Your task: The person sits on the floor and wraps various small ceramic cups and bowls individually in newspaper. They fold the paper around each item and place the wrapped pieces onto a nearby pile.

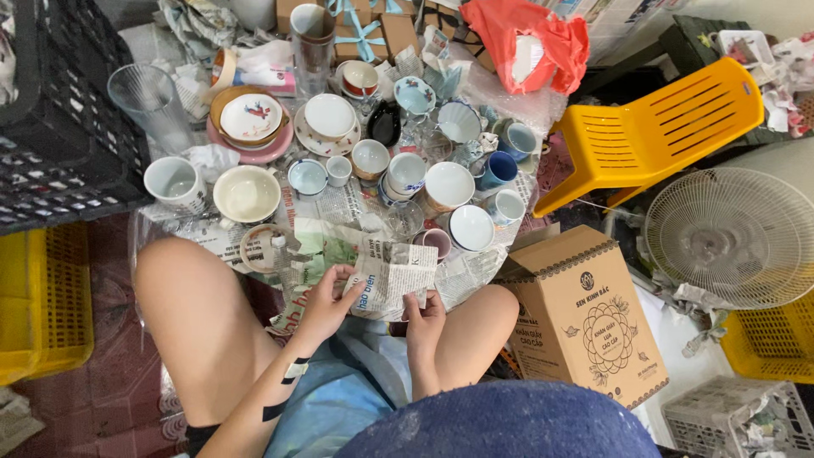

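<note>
At the far left stood a black plastic crate point(59, 110), the biggest thing in view, and at the right a yellow plastic chair point(657, 127) lay tipped on its side. Near the chair was the round grille of a white fan point(733, 237), and nearer to the person stood a brown cardboard box point(585, 318) with its top closed. A red plastic bag point(526, 38) lay at the far side, behind the dishes.

In the middle, many cups, bowls and saucers stood close together on spread newspaper, probably so that they did not touch the bare floor. Among them were a wide cream bowl point(246, 193), a white mug point(174, 181) to its left, a white bowl point(448, 185) and a blue cup point(498, 170). A tall clear glass point(153, 102) stood at the far left, just beside the crate.

The person sat with bare knees spread apart, so the lap was free for work. Both hands held one sheet of newspaper point(392, 273) just above the lap, near the closest dishes. The left hand point(326, 305) gripped the left edge of the sheet, its fingers curled over the paper. The right hand point(424, 321) pinched the near right edge from below, so the sheet stayed stretched between them.
</note>
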